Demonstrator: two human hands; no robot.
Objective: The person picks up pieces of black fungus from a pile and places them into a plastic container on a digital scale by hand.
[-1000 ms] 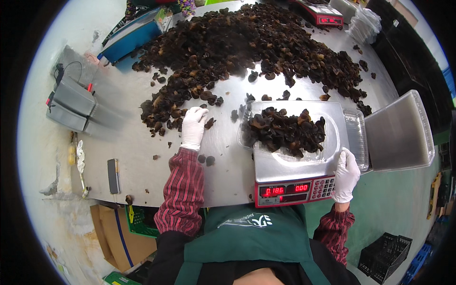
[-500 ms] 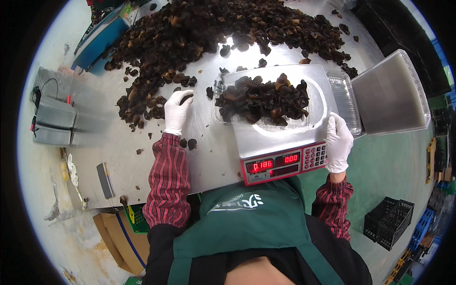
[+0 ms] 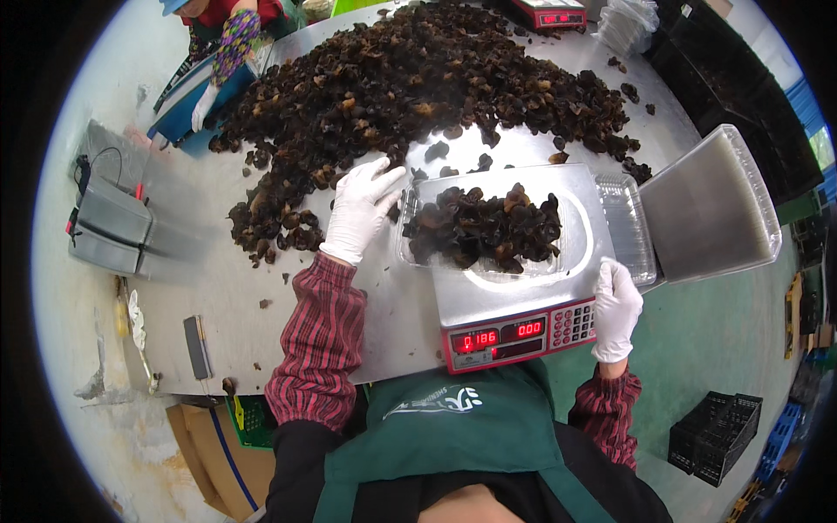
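A red and silver digital weighing scale stands at the table's front edge with its display lit. On its plate lies a clear plastic tray of dark wood ear mushrooms. My white-gloved left hand reaches between this tray and the big mushroom heap, fingers spread; I see nothing held, though the fingertips meet dark pieces. Against the scale's right side, by the keypad, my gloved right hand is closed with curled fingers. Whether it grips anything is hidden.
More clear trays lie right of the scale, beside a leaning stack of clear containers. A co-worker's gloved hand is at a blue bin, far left. Another scale stands at the back. Black crates sit on the floor.
My left hand has moved right and away from me, its fingers spreading from a curl around a dark piece. The view has shifted, bringing in the co-worker and the far scale.
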